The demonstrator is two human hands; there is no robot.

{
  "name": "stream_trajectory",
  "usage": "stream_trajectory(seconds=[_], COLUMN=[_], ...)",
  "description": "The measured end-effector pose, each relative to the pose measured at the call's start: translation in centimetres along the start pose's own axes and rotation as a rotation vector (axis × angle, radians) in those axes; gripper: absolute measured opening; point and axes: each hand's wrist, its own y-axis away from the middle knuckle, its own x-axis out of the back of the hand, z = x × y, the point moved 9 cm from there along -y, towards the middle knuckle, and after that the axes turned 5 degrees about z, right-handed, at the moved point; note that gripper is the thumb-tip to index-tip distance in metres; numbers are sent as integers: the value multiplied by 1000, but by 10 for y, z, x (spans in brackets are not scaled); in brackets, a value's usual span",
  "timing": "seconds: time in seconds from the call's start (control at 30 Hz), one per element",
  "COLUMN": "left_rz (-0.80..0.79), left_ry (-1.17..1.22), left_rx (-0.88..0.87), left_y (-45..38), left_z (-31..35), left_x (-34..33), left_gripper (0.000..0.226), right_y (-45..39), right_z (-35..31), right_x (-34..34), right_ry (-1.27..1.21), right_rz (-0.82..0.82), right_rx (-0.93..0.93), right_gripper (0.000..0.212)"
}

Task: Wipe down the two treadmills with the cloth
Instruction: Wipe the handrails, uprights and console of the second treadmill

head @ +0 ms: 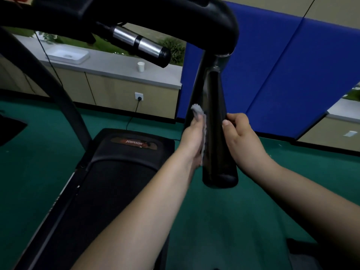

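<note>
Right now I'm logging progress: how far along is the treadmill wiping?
Nothing shows as finished. In hand: left hand presses the cloth against the right handrail, right hand steadying it. Left: the belt, the console above, and a second treadmill not in view.

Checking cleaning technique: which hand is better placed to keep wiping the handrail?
Left. The left hand presses the cloth against the handrail; the right hand is bare and only steadies it.
</note>
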Motion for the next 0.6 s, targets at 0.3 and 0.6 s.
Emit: stream_trajectory(seconds=[0.3, 0.6], left_rz=[92, 292], left_ry=[258, 226], left_rx=[271, 297], left_y=[101, 143], left_z=[-49, -28], left_x=[15, 12], left_gripper=[50, 20], right_y=[-3, -1], right_z=[-5, -4], right_x=[0, 1], right_ry=[94, -3], right_rz=[12, -15], right_rx=[54, 27], right_gripper=[41, 46])
